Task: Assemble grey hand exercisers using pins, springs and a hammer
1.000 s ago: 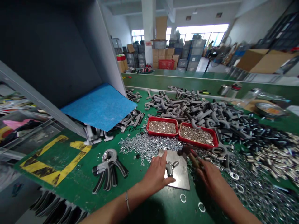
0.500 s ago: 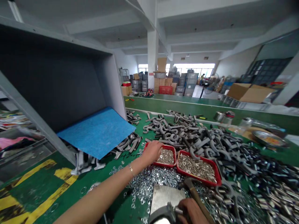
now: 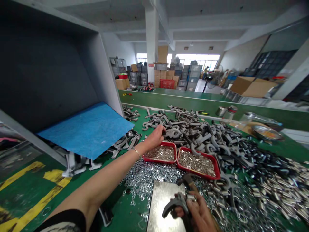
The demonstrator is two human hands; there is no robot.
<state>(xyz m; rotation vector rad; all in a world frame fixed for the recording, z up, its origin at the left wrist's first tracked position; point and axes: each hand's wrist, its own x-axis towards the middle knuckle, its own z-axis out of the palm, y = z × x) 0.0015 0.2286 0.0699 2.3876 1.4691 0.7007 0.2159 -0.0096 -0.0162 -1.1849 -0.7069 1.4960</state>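
Observation:
My left hand (image 3: 156,138) reaches over the far edge of a red tray of small metal fittings (image 3: 161,154). Its fingers curl down at the near side of a pile of grey hook-shaped metal parts (image 3: 174,132); what they pinch, if anything, is hidden. Low in the view, my right hand (image 3: 201,211) grips a grey hook-shaped metal part (image 3: 177,203) with a coiled or threaded silver piece at its side. That part is held over a flat metal plate (image 3: 159,195). Beside my right hand lies a hammer (image 3: 189,181), its handle partly covered by the hand.
A second red tray (image 3: 198,162) holds small metal pins. Loose nuts (image 3: 137,178) spread before the trays. Black parts (image 3: 263,164) and silver sleeves (image 3: 277,190) heap up at right. A blue sheet (image 3: 89,130) lies in a tilted grey cabinet (image 3: 106,71) at left.
My left hand has moved from the left red tray outward to the hook-shaped parts. My right hand has raised its hook-shaped part further into view over the plate.

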